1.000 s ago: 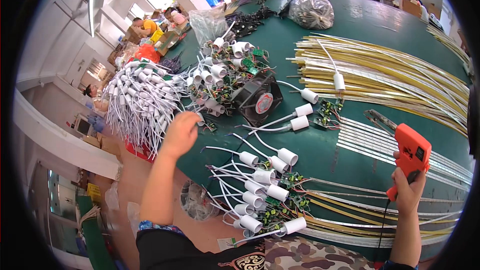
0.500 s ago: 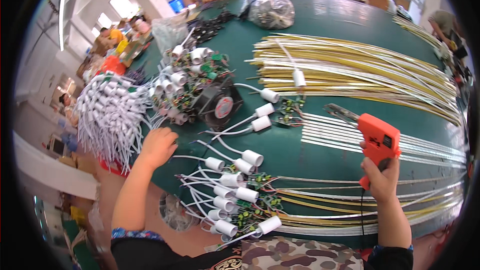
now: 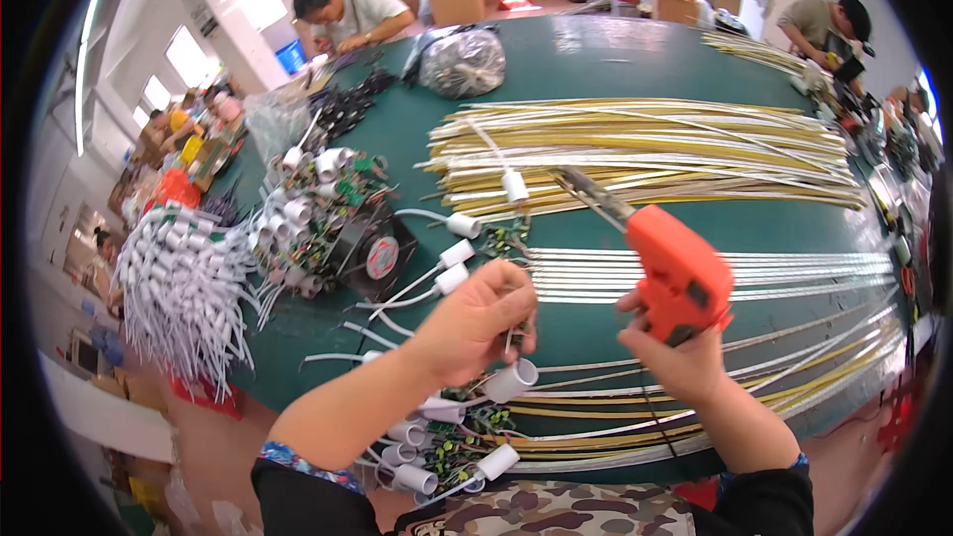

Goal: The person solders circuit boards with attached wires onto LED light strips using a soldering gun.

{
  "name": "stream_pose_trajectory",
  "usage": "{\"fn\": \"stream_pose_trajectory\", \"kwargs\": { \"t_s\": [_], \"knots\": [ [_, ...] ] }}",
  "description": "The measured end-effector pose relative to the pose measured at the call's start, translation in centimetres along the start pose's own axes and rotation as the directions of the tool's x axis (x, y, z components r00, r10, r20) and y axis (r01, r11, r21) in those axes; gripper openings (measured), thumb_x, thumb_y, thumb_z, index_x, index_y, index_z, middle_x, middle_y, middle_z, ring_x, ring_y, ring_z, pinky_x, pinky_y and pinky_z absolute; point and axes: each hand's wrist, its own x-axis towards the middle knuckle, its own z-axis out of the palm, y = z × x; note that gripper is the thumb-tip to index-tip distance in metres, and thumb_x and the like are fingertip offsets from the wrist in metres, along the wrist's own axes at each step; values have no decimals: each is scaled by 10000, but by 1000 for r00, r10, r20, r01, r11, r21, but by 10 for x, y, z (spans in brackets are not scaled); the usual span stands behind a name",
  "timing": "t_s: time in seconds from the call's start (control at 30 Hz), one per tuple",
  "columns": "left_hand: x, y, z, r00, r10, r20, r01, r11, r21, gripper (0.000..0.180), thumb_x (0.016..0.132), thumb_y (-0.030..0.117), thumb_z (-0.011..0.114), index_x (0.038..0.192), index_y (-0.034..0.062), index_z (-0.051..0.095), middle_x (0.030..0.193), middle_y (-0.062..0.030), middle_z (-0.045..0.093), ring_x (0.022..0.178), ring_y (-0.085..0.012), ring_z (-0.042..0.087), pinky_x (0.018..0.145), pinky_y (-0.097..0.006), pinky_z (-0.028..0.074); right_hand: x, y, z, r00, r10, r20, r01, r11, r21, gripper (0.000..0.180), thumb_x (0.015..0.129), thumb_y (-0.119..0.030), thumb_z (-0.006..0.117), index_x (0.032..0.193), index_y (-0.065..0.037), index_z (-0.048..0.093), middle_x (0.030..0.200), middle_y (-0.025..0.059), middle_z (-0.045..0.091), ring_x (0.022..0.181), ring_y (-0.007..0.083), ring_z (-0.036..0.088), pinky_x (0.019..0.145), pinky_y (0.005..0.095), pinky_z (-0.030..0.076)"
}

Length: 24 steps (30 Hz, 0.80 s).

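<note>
**Both hands closed over the green bench: a small board in the left, an orange tool in the right**

The left hand is curled shut above the near part of the table, thumb and fingertips pinching a small circuit board that pokes out at the thumb side; most of the board is hidden by the fingers. A white cap on its lead sits just under this hand, touching or nearly touching the heel of the palm.

The right hand is wrapped tight around the grip of the orange tool, a pistol-shaped iron whose metal tip points up and away to the left, over the strips. The tool is raised clear of the table, just beside the left hand.

Under both hands lie long white and yellow strips running left to right. Further back is a thick bundle of yellow strips. To the left stands a small black fan, with a heap of white caps and green boards beside it. More caps lie at the near edge, below the left wrist. A mass of white leads hangs off the table's left side.
</note>
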Motion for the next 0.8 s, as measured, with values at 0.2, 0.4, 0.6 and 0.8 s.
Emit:
{"fn": "stream_pose_trajectory", "kwargs": {
  "t_s": [0.2,0.4,0.6,0.8],
  "knots": [
    [45,-21,27,957,-243,158,263,958,-116,221,1039,249,571,1137,59,628,874,-8,610,854,-154,678,748,-299,581,-2,36,0,898,-439,6,419,852,-313,989,816,78,734,1572,-77,115,1120,166,661,879,194,684,785,330,550],
    [52,-34,28,958,-256,128,268,959,-91,177,1035,156,561,1128,21,625,1048,-46,660,972,-163,668,882,-355,589,4,36,-10,820,-530,216,569,716,-404,959,849,99,639,1570,-65,29,1194,185,602,955,238,642,850,391,526],
    [53,-46,22,966,-241,90,251,960,-126,200,1037,169,561,1147,15,625,1110,-69,663,1001,-166,668,888,-329,580,8,14,4,993,76,89,-84,991,100,693,1044,-520,277,1315,41,581,1042,108,685,888,172,616,832,301,468],
    [49,-36,23,931,-295,213,324,939,-118,229,1029,184,582,1183,18,614,1127,-74,662,1014,-177,674,897,-329,591,-2,42,-7,979,-192,65,200,969,-144,569,1060,-427,414,1401,18,516,1075,117,682,930,160,624,835,303,490]
  ]
}}
